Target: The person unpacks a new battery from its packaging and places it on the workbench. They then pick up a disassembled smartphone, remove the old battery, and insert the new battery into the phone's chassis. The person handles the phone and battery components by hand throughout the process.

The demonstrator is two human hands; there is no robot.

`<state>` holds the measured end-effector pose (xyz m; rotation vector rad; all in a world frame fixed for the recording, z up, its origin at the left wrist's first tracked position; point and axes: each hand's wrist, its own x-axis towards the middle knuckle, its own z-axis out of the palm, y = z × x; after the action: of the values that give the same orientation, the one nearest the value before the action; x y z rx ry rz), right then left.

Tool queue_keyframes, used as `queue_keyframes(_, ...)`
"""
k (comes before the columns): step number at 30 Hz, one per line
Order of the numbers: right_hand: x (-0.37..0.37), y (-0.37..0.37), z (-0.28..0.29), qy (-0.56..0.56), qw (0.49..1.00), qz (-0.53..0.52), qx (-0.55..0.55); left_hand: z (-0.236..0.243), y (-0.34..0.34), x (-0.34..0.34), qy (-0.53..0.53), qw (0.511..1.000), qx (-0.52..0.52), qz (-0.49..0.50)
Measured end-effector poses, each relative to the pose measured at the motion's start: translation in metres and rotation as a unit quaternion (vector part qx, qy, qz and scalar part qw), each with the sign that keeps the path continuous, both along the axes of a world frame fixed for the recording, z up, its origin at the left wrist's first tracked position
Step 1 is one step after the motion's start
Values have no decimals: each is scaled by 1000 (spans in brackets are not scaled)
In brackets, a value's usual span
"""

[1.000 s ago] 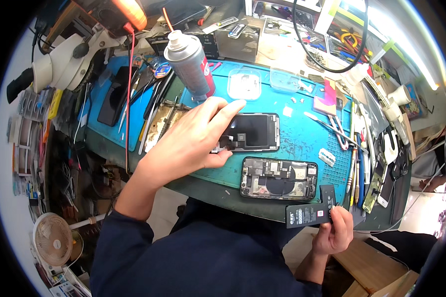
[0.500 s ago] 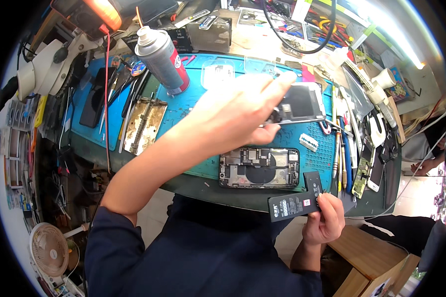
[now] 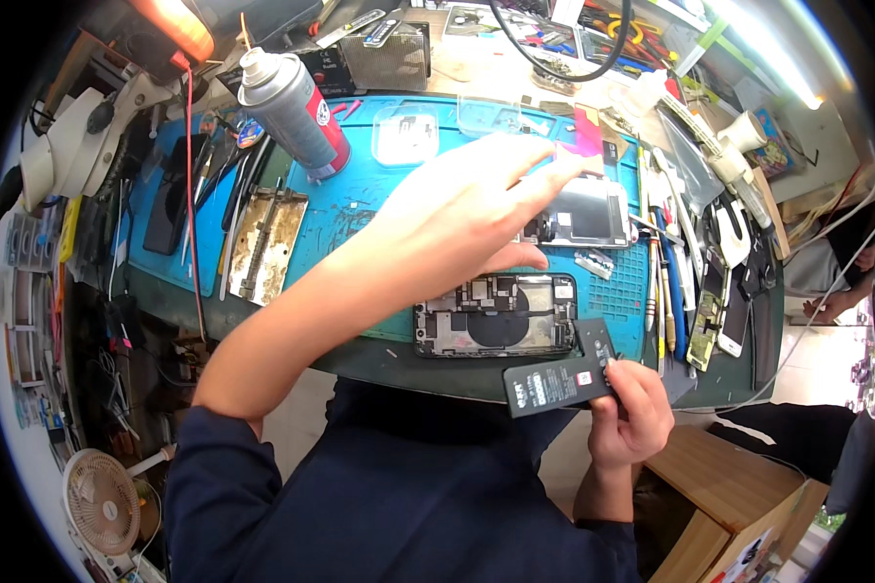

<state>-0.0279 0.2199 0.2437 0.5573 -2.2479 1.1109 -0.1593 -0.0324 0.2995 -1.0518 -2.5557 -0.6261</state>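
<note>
My right hand [image 3: 634, 413] pinches a black L-shaped phone battery [image 3: 551, 386] by its lower right side, at the table's front edge. The open phone body [image 3: 496, 316] lies just beyond it, its circuit board and a dark round coil showing. My left hand [image 3: 501, 199] reaches across above the mat, fingers stretched out and thumb apart, with nothing visible between them. Beside its fingers a phone screen assembly [image 3: 590, 214] lies on the mat; the hand hides its left end, and I cannot tell whether they touch. Past the fingertips is a pink film piece [image 3: 585, 136].
A spray can [image 3: 295, 115] and a clear plastic box [image 3: 405, 136] stand on the blue mat [image 3: 345, 228]. A stained metal plate [image 3: 267, 243] lies left. A blade-shaped metal piece [image 3: 594, 263] is near the screen. Tweezers and screwdrivers [image 3: 666, 291] crowd the right side.
The screen assembly has gone from tilted by my left hand to lying flat on the mat. My left fingers have spread away from it. The battery stays in my right hand; the whole view has shifted slightly.
</note>
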Motion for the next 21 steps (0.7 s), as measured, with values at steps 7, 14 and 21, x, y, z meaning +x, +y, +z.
queue_keyframes(7, 6, 2, 7, 1, 999, -4, 38, 6, -56, 73, -120, 988, 77, 58)
queue_keyframes(14, 3, -7, 8, -6, 998, -27, 52, -25, -56, 89, -125, 989, 64, 40)
queue_keyframes(21, -3, -25, 12, -11, 996, 28, 81, -16, -73, 89, -164, 985, 34, 51)
